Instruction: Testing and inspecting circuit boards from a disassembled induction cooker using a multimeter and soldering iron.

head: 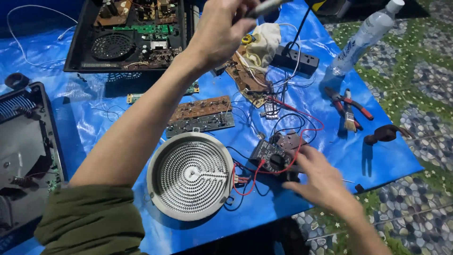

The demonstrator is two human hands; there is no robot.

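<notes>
- Left arm: stretched forward across the blue sheet (pixel 94 118), olive sleeve (pixel 89 222) pushed up near the elbow, forearm bare.
- Left hand (pixel 219 30): raised above the worktop near the top edge of view, wrist bent, fingers curled tight around a slim grey tool (pixel 264 7); tool tip out of view, kind of tool not clear.
- Right arm: entering from lower right, forearm angled up and left.
- Right hand (pixel 318 177): palm down, low on the worktop, fingers partly spread and resting on the right side of a dark multimeter (pixel 271 156); thumb below the meter's edge; loose touch only, no full grip seen.
- Multimeter: flat on the blue sheet, just right of the round heating coil plate (pixel 191 174), red and black leads (pixel 292 115) looping around it.
- Coil plate: face up, between the two arms, red wires at its right rim.
- Green and brown circuit boards (pixel 200 115): just above the coil plate, under the left forearm's line.
- Open black appliance casing (pixel 127 35) with a fan: top left, well apart from the right hand.
- Red-handled pliers (pixel 349 106) and a small brush: right of the leads.
- Clear plastic bottle (pixel 365 35): lying tilted at the sheet's upper right edge.
- Black power strip (pixel 297 59): near the left hand, below it in view.
</notes>
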